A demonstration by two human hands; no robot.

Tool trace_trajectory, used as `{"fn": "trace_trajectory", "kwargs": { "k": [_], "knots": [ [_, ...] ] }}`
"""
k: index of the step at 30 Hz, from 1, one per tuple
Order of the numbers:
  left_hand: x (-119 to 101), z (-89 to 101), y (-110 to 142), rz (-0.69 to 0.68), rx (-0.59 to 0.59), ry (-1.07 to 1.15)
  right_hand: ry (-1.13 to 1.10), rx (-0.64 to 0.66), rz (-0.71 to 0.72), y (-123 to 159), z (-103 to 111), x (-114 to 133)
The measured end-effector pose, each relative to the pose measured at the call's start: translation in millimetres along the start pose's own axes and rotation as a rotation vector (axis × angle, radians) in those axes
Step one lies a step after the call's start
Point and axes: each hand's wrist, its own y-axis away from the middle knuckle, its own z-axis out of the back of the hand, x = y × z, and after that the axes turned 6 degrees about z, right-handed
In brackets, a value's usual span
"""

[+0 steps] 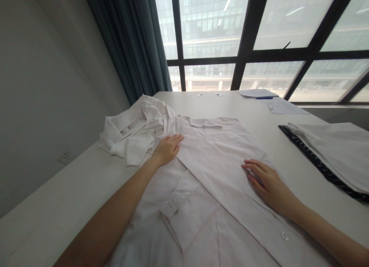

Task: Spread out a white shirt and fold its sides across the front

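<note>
A white button-up garment, like a shirt or lab coat [213,155], lies spread on the table with its collar at the far end. One side is folded over toward the middle, and a sleeve lies across the lower part. My left hand [168,148] rests flat on its upper left edge, fingers stretched out. On the right side of the garment my right hand [263,180] lies with fingers apart, touching the cloth. A button [285,236] shows near the lower right. Neither hand grips the fabric.
Crumpled white cloth [138,128] lies at the left edge of the white table [190,103]. Folded white cloth [340,147] sits at the right on a black patterned piece [314,159]. Papers [288,105] and a blue pen [264,98] lie at the back right, before the windows.
</note>
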Motion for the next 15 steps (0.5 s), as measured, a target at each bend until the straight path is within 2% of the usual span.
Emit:
{"fn": "trace_trajectory", "kwargs": {
  "k": [6,15],
  "knots": [
    [-3,2.5,-1,0.109,0.047,-0.076,0.009,0.002,0.009,1,-2,-2],
    [-10,7.4,0,0.191,0.095,-0.163,0.012,-0.009,0.018,1,-3,-3]
  ]
}}
